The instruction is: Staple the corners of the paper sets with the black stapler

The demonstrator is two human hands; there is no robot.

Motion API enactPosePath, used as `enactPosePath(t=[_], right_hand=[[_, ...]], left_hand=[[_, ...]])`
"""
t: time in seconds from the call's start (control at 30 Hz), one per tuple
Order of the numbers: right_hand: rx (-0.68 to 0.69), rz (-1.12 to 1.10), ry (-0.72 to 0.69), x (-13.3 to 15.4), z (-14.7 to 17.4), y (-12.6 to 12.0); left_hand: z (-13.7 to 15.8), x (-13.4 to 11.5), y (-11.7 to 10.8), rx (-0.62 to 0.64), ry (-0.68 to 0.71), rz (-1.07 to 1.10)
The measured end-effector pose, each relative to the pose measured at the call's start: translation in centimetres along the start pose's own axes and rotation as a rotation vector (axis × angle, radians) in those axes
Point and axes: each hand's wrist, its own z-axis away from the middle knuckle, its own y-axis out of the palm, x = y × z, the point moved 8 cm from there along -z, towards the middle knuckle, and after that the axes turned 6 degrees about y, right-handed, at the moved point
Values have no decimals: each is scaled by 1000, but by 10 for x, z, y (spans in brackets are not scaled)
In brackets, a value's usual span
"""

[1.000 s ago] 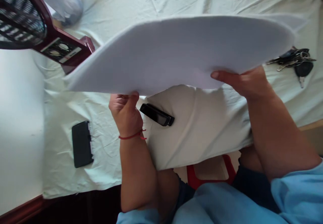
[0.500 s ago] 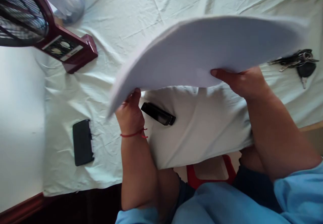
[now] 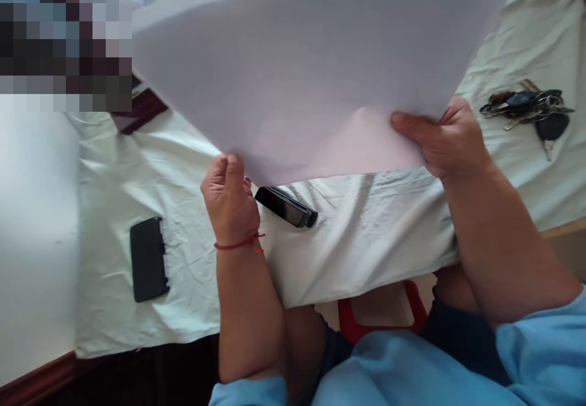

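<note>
Large white sheets of paper [image 3: 302, 76] are held up above the table between my two hands. My left hand [image 3: 231, 198], with a red string at the wrist, pinches the paper's lower left edge. At the lower right edge my right hand [image 3: 451, 140] grips it, thumb on the near face and fingers hidden behind. A black stapler [image 3: 287, 207] lies on the cloth just below the paper's lower edge, near my left hand; its upper end is close to the paper in view.
A pale green cloth [image 3: 366, 241] covers the table. A black phone-like case [image 3: 149, 259] lies at the left, and a bunch of keys [image 3: 547, 113] at the right. The maroon base [image 3: 141, 110] of an upright object stands upper left, partly pixelated. A red stool [image 3: 348, 320] shows below.
The paper has gone from strongly bowed to flatter, its face turned more toward me and its far edge out of the picture. My left hand has shifted slightly left.
</note>
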Motion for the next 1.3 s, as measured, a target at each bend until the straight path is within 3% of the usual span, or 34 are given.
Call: enactPosePath(t=[0.1,0.37,0.53,1.03,1.3], right_hand=[[-14,-89,7,2,0,1],[-88,-180,56,-10,-4,-3],[-98,-191,105,-17,-6,-6],[-112,-184,114,-22,-9,-10],[-172,-200,158,-15,-4,-7]], left_hand=[[1,-4,7,-3,32,86],[8,-3,13,12,-99,-6],[9,-5,9,-5,-85,-10],[11,-10,19,115,-8,87],[9,-6,14,128,23,163]])
